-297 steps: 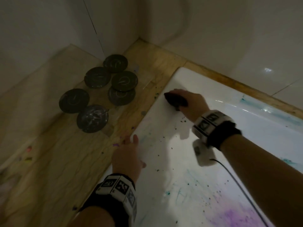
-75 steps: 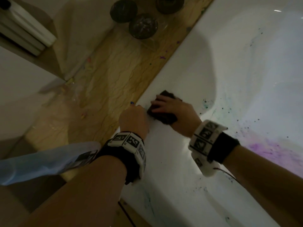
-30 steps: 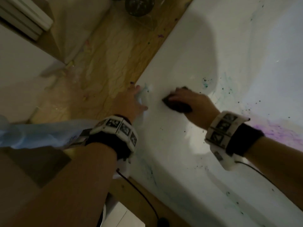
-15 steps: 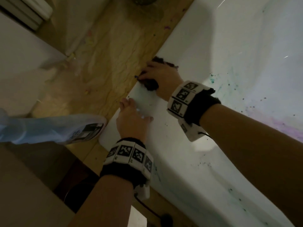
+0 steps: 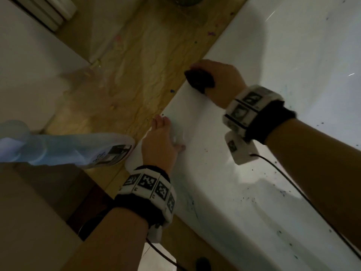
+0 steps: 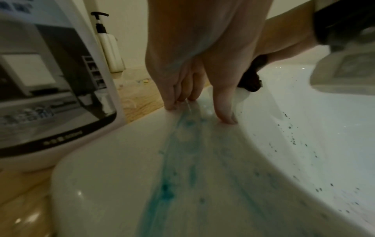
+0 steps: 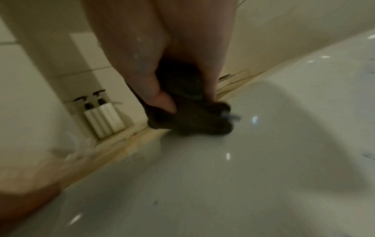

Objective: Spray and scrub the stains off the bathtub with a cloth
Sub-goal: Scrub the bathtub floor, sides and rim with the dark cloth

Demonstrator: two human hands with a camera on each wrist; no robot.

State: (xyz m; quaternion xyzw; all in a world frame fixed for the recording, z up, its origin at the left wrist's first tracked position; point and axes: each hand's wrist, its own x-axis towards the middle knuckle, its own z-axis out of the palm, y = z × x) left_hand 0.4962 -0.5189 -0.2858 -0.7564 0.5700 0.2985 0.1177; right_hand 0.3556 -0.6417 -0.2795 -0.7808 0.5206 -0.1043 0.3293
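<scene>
A dark cloth [image 5: 199, 80] is gripped in the right hand [image 5: 222, 83], with the thumb and fingers curled round it, and is pressed against the white rim of the bathtub [image 5: 195, 106] close to where the rim meets the wooden ledge [image 5: 125, 75]. In the right wrist view the cloth [image 7: 188, 118] is seen bunched under the thumb, its lower edge touching the tub surface; that view is blurred.

The left hand [image 5: 160, 141] is laid on the same rim, nearer the person and apart from the cloth. Its fingers [image 6: 172, 89] are held straight, with the tips pressed on the rim and nothing held in them. Between the fingers and the thumb a blue-green streak [image 6: 174, 160] is seen running along the rim toward the wrist camera. Small dark specks [image 6: 292, 139] are scattered over the inner slope of the tub to the right of the streak.

A pale blue bottle [image 5: 64, 149] with a printed label is seen just beside the left hand, at the outer edge of the rim; whether it is touched by the hand cannot be told. In the left wrist view its label [image 6: 50, 89] fills the left side.

White pump bottles [image 7: 103, 118] are stood together against the tiled wall at the far end of the ledge. Marker bands are worn on both wrists, and a cable [image 5: 304, 194] is trailed from the right one across the tub.
</scene>
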